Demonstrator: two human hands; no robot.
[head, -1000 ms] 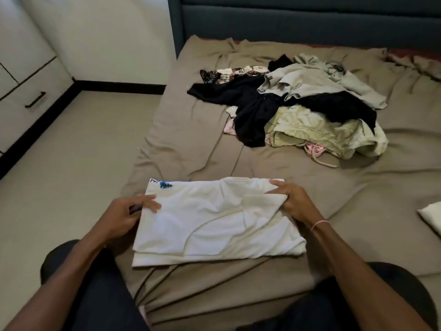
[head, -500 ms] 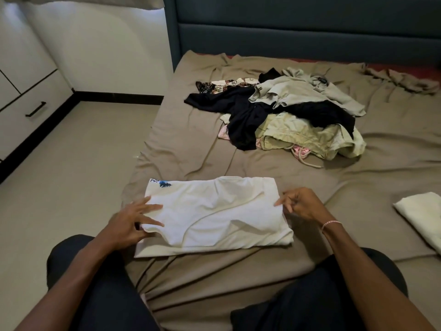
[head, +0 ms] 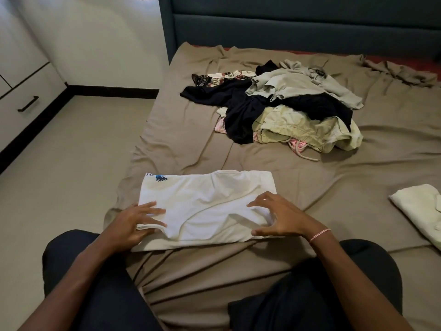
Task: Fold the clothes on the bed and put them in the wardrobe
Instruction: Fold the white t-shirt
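Head view: the white T-shirt point(head: 207, 206) lies part-folded on the bed point(head: 181, 139) at 6 o'clock. The left hand point(head: 136, 223) presses its left end, fingers straight and spread. The right hand point(head: 281, 218) arches over the right end, fingers splayed, tips on cloth, gripping nothing. A cream garment point(head: 417, 209) sits folded at 3 o'clock. The clothes heap point(head: 286, 111) at 12 o'clock awaits folding, so I'd say early days.

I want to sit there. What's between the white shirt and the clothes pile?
Head view: only bare, wrinkled brown sheet lies between the white shirt and the clothes pile.
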